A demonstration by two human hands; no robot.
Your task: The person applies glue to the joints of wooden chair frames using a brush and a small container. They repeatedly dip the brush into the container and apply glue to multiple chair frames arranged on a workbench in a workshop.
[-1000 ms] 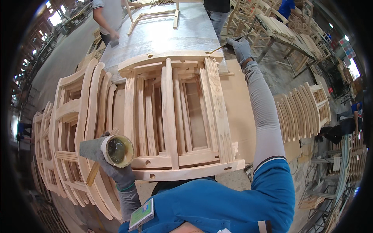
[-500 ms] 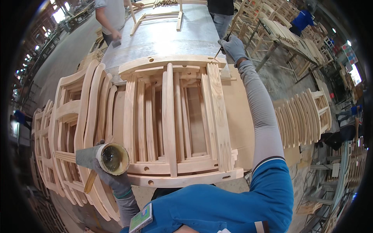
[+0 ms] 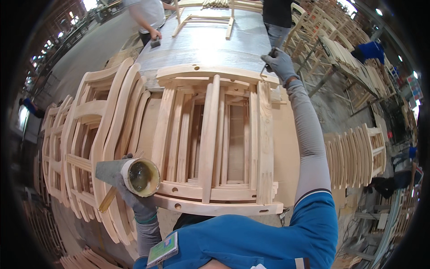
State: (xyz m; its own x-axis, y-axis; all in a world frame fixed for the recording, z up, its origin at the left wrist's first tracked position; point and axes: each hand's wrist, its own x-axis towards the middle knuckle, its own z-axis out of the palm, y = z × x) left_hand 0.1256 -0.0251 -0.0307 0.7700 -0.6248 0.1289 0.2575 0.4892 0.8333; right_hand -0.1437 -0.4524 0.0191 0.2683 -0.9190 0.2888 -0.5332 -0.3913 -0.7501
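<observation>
A: Nearest thing?
B: Left hand (image 3: 137,201), grey-gloved, wrapped round a pale-rimmed cup (image 3: 156,179). Its mouth faces up toward the viewer, murky yellowish liquid inside. Cup is just left of the near rail (image 3: 219,208) of the stacked wooden frames (image 3: 266,148).
A: Beside the stack?
B: Left, a row of curved frames (image 3: 102,110), packed upright. Right, well apart, a second row (image 3: 351,152). Brown sheet (image 3: 286,143) shows between stack and right sleeve.
A: Right hand (image 3: 281,65)?
B: Gloved, arm stretched out, fingers closed on a thin tool (image 3: 263,69). Tool points down at the right end of the far rail (image 3: 215,72); cannot tell whether the tip touches.
A: Beyond?
B: Shiny worktop (image 3: 201,51). Far rail overlaps its near edge in view; contact unclear. Toward its far edge, an open wooden frame (image 3: 208,19). At its left edge, a co-worker's hand (image 3: 155,34) grips a dark block (image 3: 155,43). At its far right corner, a person in a dark top (image 3: 277,14).
</observation>
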